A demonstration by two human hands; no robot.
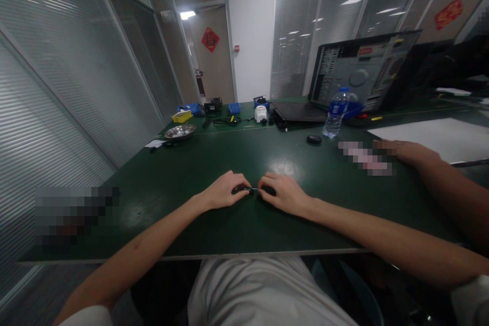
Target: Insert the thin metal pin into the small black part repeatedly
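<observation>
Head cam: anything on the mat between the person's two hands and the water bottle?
Mostly bare green mat. The only thing close to that stretch is a small dark oval object, just left of the water bottle. Left hand and right hand pinch a small thin part.

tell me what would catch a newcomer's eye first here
First, the left hand and right hand, meeting at the near middle of the dark green table and pinching a small dark part between them. Behind, at the far right, stand a water bottle and an open computer case.
</observation>
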